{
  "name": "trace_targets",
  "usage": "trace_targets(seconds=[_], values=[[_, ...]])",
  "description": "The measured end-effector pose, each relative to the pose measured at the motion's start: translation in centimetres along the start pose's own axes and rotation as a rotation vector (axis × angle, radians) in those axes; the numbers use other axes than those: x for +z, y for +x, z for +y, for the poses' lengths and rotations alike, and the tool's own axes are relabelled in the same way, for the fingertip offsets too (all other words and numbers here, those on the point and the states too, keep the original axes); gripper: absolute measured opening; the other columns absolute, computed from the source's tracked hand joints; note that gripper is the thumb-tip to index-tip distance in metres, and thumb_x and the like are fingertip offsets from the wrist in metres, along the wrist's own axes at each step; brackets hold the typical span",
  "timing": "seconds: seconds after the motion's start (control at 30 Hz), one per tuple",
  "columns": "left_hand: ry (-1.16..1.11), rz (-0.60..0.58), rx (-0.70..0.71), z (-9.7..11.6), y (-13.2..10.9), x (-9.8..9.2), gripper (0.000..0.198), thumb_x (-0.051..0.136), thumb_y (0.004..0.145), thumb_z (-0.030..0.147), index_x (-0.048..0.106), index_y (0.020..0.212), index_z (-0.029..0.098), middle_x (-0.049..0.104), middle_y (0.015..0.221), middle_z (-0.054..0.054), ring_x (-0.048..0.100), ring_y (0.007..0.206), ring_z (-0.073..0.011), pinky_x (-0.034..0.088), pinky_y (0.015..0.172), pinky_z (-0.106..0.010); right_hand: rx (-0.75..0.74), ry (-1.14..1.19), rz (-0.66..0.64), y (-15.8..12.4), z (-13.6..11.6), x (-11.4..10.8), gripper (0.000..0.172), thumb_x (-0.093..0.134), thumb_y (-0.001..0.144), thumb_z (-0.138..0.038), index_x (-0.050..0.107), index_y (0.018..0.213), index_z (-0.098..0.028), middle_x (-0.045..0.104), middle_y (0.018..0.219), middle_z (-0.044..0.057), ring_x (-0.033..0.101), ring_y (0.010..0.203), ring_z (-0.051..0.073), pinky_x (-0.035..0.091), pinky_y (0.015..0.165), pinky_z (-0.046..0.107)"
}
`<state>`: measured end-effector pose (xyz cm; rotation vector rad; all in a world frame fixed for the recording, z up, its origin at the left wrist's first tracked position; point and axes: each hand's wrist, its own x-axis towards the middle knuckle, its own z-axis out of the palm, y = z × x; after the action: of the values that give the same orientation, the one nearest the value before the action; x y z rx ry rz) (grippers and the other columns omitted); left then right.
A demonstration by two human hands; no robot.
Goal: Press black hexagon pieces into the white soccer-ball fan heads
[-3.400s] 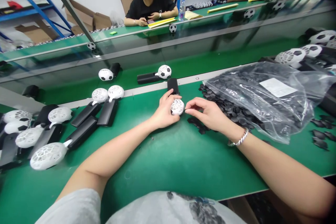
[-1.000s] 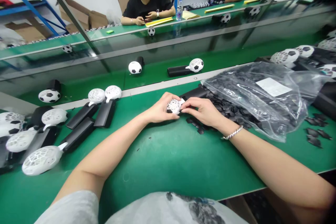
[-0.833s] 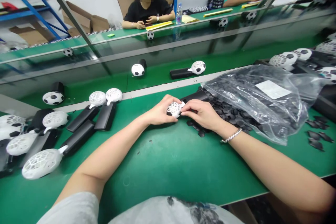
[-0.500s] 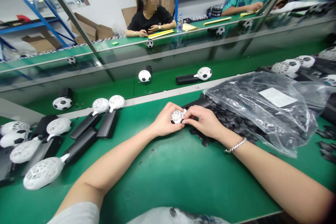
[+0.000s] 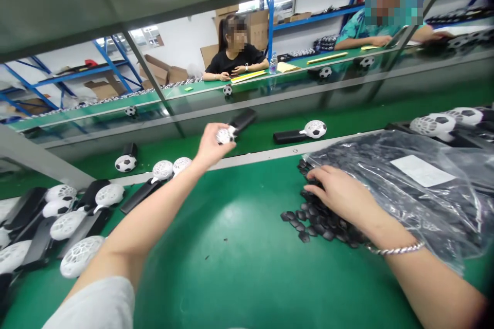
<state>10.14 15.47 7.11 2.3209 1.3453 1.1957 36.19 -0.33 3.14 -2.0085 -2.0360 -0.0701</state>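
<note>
My left hand [image 5: 214,145] is closed around the white soccer-ball head [image 5: 225,136] of a piece whose black handle [image 5: 244,120] points up and right. It holds this piece over the green belt beyond the metal edge. On the right, my right hand [image 5: 335,190] hovers at a pile of small black pentagon pieces [image 5: 309,216], thumb and fingers apart; no piece shows between them. Next to that hand lies a clear plastic bag [image 5: 370,164] with more black pieces in it and a white label [image 5: 422,170].
Several ball-headed pieces [image 5: 81,256] with black handles lie at the left, and others [image 5: 432,124] are stacked at the right. Another [image 5: 315,129] rests on the belt [image 5: 262,139]. Two people [image 5: 236,51] sit across the line. A metal post [image 5: 46,157] stands at left.
Both hands were together on the ball head over the table. Since then my left hand has carried it forward to the belt, and my right hand has moved right to the black pieces.
</note>
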Motion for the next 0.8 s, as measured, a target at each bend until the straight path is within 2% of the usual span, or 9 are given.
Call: trace_targets(seconds=[0.07, 0.17, 0.27, 0.33, 0.43, 0.53, 0.6, 0.7, 0.8], values=[[0.207, 0.069, -0.180, -2.7, 3.0, 0.3, 0.039, 0.065, 0.067, 0.027, 0.051, 0.103, 0.022, 0.049, 0.108, -0.002, 0.050, 0.104, -0.0182, 0.039, 0.092, -0.030, 0.035, -0.093, -0.148, -0.1, 0.3, -0.1, 0.018, 0.055, 0.082, -0.031, 0.063, 0.093, -0.020, 0.061, 0.092, 0.008, 0.059, 0.085, 0.026, 0.047, 0.065, 0.034], [0.317, 0.068, -0.306, -6.2, 5.7, 1.5, 0.041, 0.059, 0.071, 0.026, 0.047, 0.109, 0.019, 0.045, 0.114, -0.008, 0.048, 0.108, -0.0231, 0.039, 0.094, -0.037, 0.013, -0.133, -0.226, -0.1, 0.0, 0.0, 0.020, 0.055, 0.082, -0.026, 0.064, 0.099, -0.021, 0.061, 0.098, 0.009, 0.057, 0.091, 0.026, 0.047, 0.068, 0.034], [0.394, -0.018, -0.346, -7.9, 6.6, 3.2, 0.048, 0.062, 0.064, 0.020, 0.048, 0.109, 0.018, 0.045, 0.117, -0.014, 0.045, 0.111, -0.0330, 0.038, 0.090, -0.049, -0.015, -0.114, -0.234, 0.0, -0.1, 0.3, 0.018, 0.054, 0.082, -0.020, 0.065, 0.097, -0.020, 0.061, 0.098, 0.008, 0.057, 0.092, 0.024, 0.047, 0.072, 0.033], [0.436, -0.107, -0.289, -7.8, 7.0, 4.4, 0.060, 0.066, 0.057, 0.016, 0.047, 0.113, 0.020, 0.041, 0.125, -0.016, 0.036, 0.119, -0.0391, 0.033, 0.093, -0.055, -0.024, -0.087, -0.226, 0.1, 0.0, 0.4, 0.017, 0.054, 0.082, -0.018, 0.065, 0.094, -0.020, 0.061, 0.095, 0.008, 0.057, 0.091, 0.023, 0.046, 0.074, 0.032], [0.440, -0.294, -0.075, -6.1, 8.3, 6.5, 0.074, 0.070, 0.052, 0.016, 0.044, 0.121, 0.024, 0.038, 0.132, -0.011, 0.028, 0.126, -0.0358, 0.028, 0.101, -0.048, -0.011, -0.065, -0.199, 0.2, 0.3, 0.6, 0.015, 0.055, 0.082, -0.018, 0.065, 0.093, -0.020, 0.062, 0.095, 0.008, 0.057, 0.092, 0.023, 0.046, 0.071, 0.031], [0.411, -0.475, 0.128, -3.4, 9.8, 8.5, 0.068, 0.067, 0.053, 0.015, 0.048, 0.117, 0.024, 0.050, 0.121, -0.005, 0.044, 0.115, -0.0261, 0.036, 0.096, -0.035, -0.009, -0.043, -0.183, 0.4, 0.4, 0.8, 0.013, 0.055, 0.081, -0.017, 0.065, 0.089, -0.020, 0.063, 0.091, 0.007, 0.058, 0.088, 0.022, 0.046, 0.069, 0.030], [0.414, -0.512, 0.200, -1.5, 10.2, 9.0, 0.058, 0.064, 0.057, 0.018, 0.051, 0.113, 0.021, 0.055, 0.111, -0.006, 0.052, 0.103, -0.0245, 0.042, 0.088, -0.034, -0.015, -0.025, -0.173, 0.5, 0.4, 0.9, 0.010, 0.055, 0.080, -0.016, 0.064, 0.085, -0.019, 0.064, 0.087, 0.007, 0.059, 0.085, 0.022, 0.045, 0.068, 0.030], [0.432, -0.481, 0.243, 1.3, 8.8, 7.9, 0.050, 0.061, 0.063, 0.028, 0.050, 0.110, 0.018, 0.057, 0.101, -0.009, 0.056, 0.092, -0.0262, 0.045, 0.078, -0.035, -0.039, -0.013, -0.145, 0.6, 0.3, 1.0, 0.008, 0.056, 0.079, -0.015, 0.063, 0.081, -0.019, 0.065, 0.083, 0.006, 0.060, 0.080, 0.022, 0.044, 0.064, 0.030], [0.463, -0.466, 0.288, 4.2, 4.6, 5.4, 0.045, 0.060, 0.065, 0.039, 0.050, 0.104, 0.019, 0.057, 0.093, -0.007, 0.058, 0.085, -0.0264, 0.045, 0.071, -0.035, -0.051, -0.018, -0.125, 0.7, 0.4, 1.1, 0.007, 0.056, 0.079, -0.016, 0.063, 0.082, -0.019, 0.065, 0.083, 0.007, 0.060, 0.079, 0.022, 0.043, 0.062, 0.029]])
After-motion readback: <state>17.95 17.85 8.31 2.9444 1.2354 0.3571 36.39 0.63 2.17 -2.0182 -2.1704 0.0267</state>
